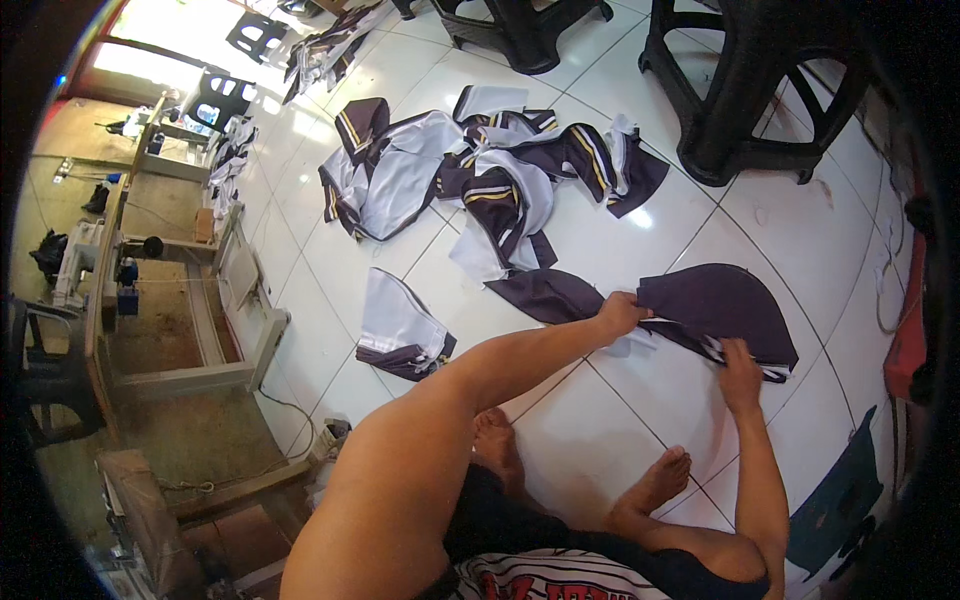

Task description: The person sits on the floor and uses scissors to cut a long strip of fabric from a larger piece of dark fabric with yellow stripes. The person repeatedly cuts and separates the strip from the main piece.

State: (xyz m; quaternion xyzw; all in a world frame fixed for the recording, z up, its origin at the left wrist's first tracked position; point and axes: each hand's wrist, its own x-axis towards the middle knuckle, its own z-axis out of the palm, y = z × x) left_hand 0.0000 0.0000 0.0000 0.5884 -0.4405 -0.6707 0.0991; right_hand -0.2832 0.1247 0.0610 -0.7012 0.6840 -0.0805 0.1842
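A dark cut fabric piece (715,305) with a curved edge lies on the white tiles under both hands. My left hand (622,312) pinches its left edge, where another dark piece (530,295) runs off to the left. My right hand (738,365) has its fingers closed on the lower edge, where white lining shows. Beyond them lies a loose heap of dark and white pieces (400,170) with yellow stripes. A smaller white and dark folded piece (400,315) rests to the left of my hands.
Black plastic stools (725,60) stand at the back right. Wooden sewing tables (170,245) with machines, cables and more fabric line the left side. A red object (905,340) and dark green cloth (835,485) are at the right. My bare feet (655,485) are on the tiles.
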